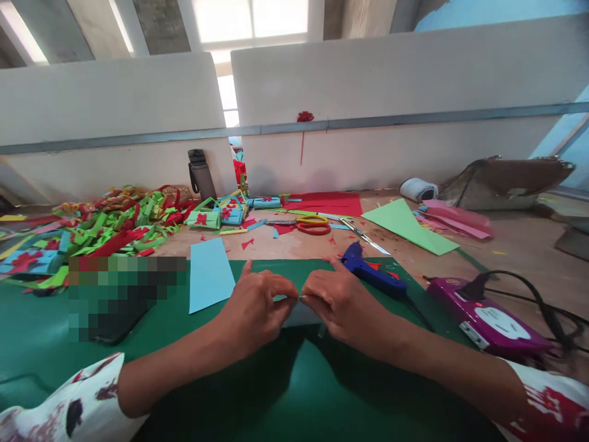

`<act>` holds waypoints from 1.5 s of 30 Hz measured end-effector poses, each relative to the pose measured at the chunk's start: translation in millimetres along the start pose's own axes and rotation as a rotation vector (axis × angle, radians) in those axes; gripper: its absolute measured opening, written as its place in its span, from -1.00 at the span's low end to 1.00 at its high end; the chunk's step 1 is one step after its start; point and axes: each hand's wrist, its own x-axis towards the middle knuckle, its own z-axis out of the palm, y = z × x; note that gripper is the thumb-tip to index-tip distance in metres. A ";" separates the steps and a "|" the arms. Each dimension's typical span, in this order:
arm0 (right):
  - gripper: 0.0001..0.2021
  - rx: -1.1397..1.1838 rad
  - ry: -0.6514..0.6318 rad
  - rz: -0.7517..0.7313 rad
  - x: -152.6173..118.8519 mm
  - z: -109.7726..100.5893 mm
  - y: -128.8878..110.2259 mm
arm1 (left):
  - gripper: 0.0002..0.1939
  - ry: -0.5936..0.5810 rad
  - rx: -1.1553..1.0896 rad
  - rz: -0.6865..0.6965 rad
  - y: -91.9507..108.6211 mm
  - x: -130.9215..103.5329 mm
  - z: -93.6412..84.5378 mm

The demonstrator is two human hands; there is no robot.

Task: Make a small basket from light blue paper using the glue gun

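Observation:
My left hand (pixel 260 304) and my right hand (pixel 340 301) meet in front of me over the green mat (pixel 257 393). With thumbs and fingertips pinched, both grip the upper edge of a small pale blue piece of paper (pixel 300 316). Most of that paper is hidden behind the fingers. Left of my left hand lies a flat light blue paper sheet (pixel 209 276). A blue glue gun (pixel 375 273) rests just beyond my right hand, its cord trailing right.
Several paper strips (pixel 147 215) heap up at the left, near a dark phone (pixel 117 322). Scissors (pixel 313 224), a craft knife (pixel 365 236) and green paper (pixel 409 227) lie behind. A purple power strip (pixel 488 316) with cables sits right. A bottle (pixel 201 175) stands by the wall.

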 end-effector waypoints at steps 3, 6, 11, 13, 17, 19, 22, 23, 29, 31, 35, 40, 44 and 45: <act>-0.84 0.038 0.018 0.052 1.2 -7.7 1.6 | -0.84 0.004 -0.107 -0.080 -3.3 0.2 -6.0; -0.83 0.096 0.013 0.133 4.3 -17.2 5.7 | -0.85 0.011 -0.226 -0.161 -12.3 -1.9 -14.1; -0.77 0.181 0.036 0.233 8.2 -22.4 12.9 | -0.83 0.021 -0.371 -0.179 -26.9 -2.9 -29.2; -0.77 0.254 0.066 0.310 9.1 -21.0 15.8 | -0.77 0.068 -0.456 -0.238 -30.8 -1.7 -31.3; -0.71 0.473 0.108 0.450 10.6 -18.1 19.1 | -0.58 0.005 -0.905 -0.370 -34.1 1.2 -21.4; -0.71 0.560 0.114 0.490 10.6 -17.2 19.0 | -0.51 -0.136 -1.167 -0.432 -33.2 1.6 -13.1; -0.71 0.600 0.146 0.511 9.8 -16.0 19.1 | -0.45 -0.252 -1.320 -0.443 -29.5 -0.1 -5.1; -0.71 0.591 0.163 0.512 9.5 -15.5 19.6 | -0.47 -0.208 -1.283 -0.429 -28.0 -1.1 -4.4; -0.70 0.507 0.220 0.524 8.5 -11.5 24.7 | -0.76 0.346 -0.685 -0.288 -22.2 -7.3 -11.7; -0.70 0.492 0.236 0.522 8.4 -10.7 25.0 | -0.78 0.360 -0.598 -0.246 -22.4 -7.7 -12.8; -0.69 0.432 0.276 0.500 7.7 -10.6 22.5 | -0.81 0.352 -0.522 -0.225 -24.0 -6.6 -12.0; -0.70 0.407 0.315 0.466 6.3 -9.2 19.2 | -0.86 0.386 -0.519 -0.237 -24.7 -4.7 -11.1; -0.71 0.407 0.342 0.455 6.0 -7.6 18.8 | -0.86 0.390 -0.549 -0.282 -26.6 -3.3 -8.9; -0.71 0.411 0.343 0.455 6.1 -7.3 18.8 | -0.85 0.389 -0.556 -0.287 -27.0 -3.2 -8.2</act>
